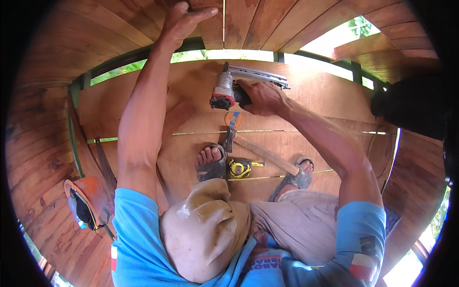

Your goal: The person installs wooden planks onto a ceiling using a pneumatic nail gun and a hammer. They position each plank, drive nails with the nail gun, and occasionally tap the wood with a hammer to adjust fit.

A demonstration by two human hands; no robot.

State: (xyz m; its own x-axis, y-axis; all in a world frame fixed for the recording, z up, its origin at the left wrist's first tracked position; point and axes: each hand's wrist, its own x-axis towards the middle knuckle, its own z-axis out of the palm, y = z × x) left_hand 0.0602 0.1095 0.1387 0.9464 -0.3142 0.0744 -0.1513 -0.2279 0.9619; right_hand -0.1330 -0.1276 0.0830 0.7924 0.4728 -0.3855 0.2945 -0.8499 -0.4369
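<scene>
My right hand (264, 97) is wrapped round the black grip of a nail gun (223, 89) with a ribbed silver body, a red band and a long metal magazine. The tool is held above the boards, in front of my knees. Stretched up to the far wall, my left hand (180, 24) is against the wooden planks (201, 28), its thumb extended to the right. Its other fingers are only partly visible. Between my sandalled feet lie a hammer (263, 153) with a wooden handle and a yellow and black tape measure (237, 168). A round orange thing with a blue stripe (233, 119) is by the hammer head.
An orange helmet-like thing (90, 198) with a strap is at the left by the plank wall (43, 158). Narrow gaps run between the floorboards (201, 126). A bright opening (330, 40) breaks the planking at the upper right. A large dark shape (413, 105) stands at the right.
</scene>
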